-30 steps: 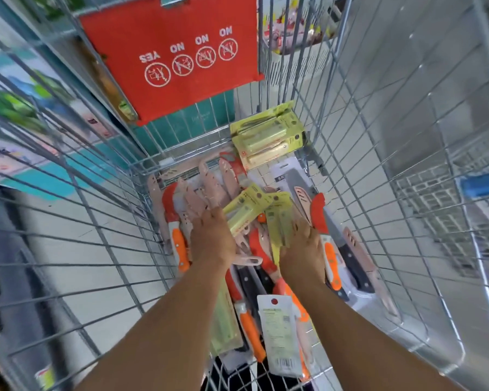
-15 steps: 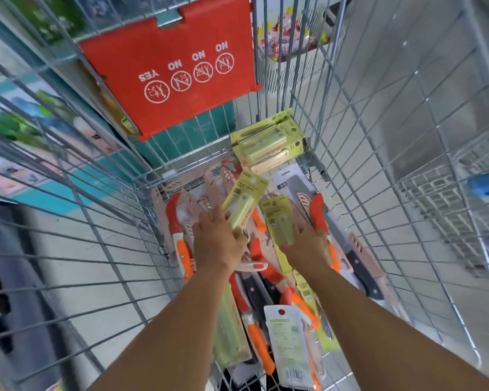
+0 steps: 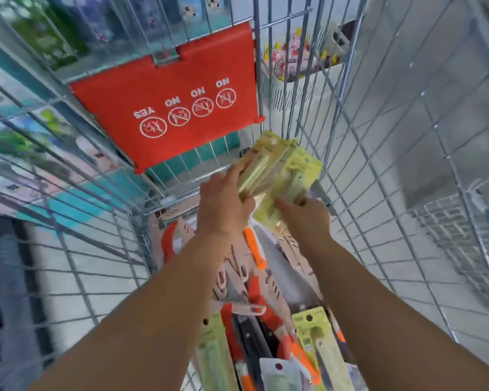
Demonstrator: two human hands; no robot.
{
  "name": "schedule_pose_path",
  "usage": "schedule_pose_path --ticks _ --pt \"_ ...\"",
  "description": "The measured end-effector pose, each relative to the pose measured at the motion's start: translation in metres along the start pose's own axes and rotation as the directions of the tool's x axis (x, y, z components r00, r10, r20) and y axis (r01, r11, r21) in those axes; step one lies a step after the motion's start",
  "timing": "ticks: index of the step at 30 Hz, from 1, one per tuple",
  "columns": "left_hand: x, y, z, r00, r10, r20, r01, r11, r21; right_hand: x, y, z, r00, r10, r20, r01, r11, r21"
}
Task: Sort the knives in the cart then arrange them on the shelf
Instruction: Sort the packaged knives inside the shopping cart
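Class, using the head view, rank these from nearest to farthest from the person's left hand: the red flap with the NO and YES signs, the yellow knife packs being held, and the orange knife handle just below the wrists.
1. Yellow knife packs: touching the left hand, at its fingertips.
2. Orange knife handle: just below, between the wrists.
3. Red flap: above, on the cart's far end.

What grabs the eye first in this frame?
The red flap with upside-down YES/NO icons, hanging on the cart's far wall. Just below it, the left hand and right hand hold yellow-green knife packs together, above a heap of orange-handled knives on the cart floor.
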State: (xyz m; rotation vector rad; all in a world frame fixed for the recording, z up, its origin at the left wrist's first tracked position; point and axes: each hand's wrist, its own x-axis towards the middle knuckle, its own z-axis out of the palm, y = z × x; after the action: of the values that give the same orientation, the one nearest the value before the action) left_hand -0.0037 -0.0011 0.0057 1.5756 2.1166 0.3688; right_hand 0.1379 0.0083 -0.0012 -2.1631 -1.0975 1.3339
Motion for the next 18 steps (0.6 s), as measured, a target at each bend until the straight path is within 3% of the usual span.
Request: schedule_pose_path --ticks 6,12,18 --pt "0.031 0.003 0.003 1.000 0.021 -0.003 -0.021 0.999 0.034 0.045 -0.038 0.031 0.997 0.048 0.066 -0.063 0.964 0.257" --pt "0.044 0.002 0.021 0.997 0.072 0.042 -0.075 0.993 0.088 0.052 -0.031 0.030 0.994 0.051 0.101 -0.073 0.971 0.227" --pt "0.059 0.018 0.033 0.981 0.191 0.032 -0.193 0.962 0.195 0.050 -0.030 0.017 0.988 -0.157 -0.001 0.157 0.985 0.067"
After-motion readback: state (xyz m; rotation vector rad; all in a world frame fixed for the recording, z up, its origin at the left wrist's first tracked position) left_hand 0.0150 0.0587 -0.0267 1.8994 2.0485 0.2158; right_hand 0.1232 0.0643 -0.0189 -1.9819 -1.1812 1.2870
